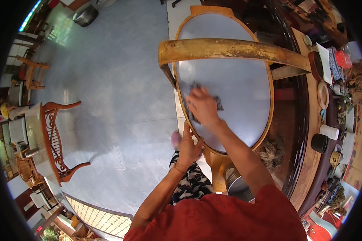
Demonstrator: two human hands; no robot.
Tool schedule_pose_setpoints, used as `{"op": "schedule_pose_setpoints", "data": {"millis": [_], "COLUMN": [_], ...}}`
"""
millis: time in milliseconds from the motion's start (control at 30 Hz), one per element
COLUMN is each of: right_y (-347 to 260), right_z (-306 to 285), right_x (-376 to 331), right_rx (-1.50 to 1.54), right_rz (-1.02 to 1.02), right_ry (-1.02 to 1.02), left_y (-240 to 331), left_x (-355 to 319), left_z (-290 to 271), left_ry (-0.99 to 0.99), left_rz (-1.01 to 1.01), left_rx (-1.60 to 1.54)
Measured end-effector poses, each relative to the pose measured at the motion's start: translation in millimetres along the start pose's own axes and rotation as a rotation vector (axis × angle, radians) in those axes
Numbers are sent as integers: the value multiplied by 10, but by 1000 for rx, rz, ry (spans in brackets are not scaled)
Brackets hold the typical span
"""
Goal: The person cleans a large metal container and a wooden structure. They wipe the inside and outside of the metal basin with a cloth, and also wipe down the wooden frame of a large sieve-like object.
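An oval mirror [237,100] in a worn yellow-brown wooden frame lies before me, its pale bluish surface facing up. My right hand [204,106], slightly blurred, presses a crumpled dark cloth [219,103] against the left part of that surface. The cloth pokes out around the fingers, which are closed over it. At the lower left of the frame, my left hand [188,146] grips the rim, with fingers along the outer side and the thumb near the edge. A curved wooden bar [229,49] spans above the mirror's far part, beyond both hands.
A metal bucket [239,186] stands under the near end of the frame. To the right runs a long wooden counter [303,160] crowded with cups, dishes and small items. A carved wooden table [54,140] is at left; a metal pot [85,16] sits far off on the grey floor.
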State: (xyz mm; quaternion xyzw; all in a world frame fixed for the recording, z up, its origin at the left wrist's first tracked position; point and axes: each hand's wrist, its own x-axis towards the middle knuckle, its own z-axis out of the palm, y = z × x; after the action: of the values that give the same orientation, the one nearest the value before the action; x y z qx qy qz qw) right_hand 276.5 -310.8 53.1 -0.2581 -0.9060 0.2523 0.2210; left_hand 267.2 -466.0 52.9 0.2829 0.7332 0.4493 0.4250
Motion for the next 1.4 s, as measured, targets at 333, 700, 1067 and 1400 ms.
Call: {"op": "schedule_pose_setpoints", "data": {"millis": [333,700,1067,1400], "right_y": [336,918,429,465], "right_z": [185,351,-747,-357], "right_x": [799,1398,-1094,-555], "right_rx": [-99,102,-222,-224], "right_rz": [16,64,-160,45], "right_ry": [238,293,-138,137], "left_y": [174,136,95,-77], "left_x": [-16,-15,-41,-24], "left_z": [141,183,134,41], "left_ry": [32,32,61,32], "left_rz": [-32,32,-52,-37], "left_rx": [-20,-78,-215,-83]}}
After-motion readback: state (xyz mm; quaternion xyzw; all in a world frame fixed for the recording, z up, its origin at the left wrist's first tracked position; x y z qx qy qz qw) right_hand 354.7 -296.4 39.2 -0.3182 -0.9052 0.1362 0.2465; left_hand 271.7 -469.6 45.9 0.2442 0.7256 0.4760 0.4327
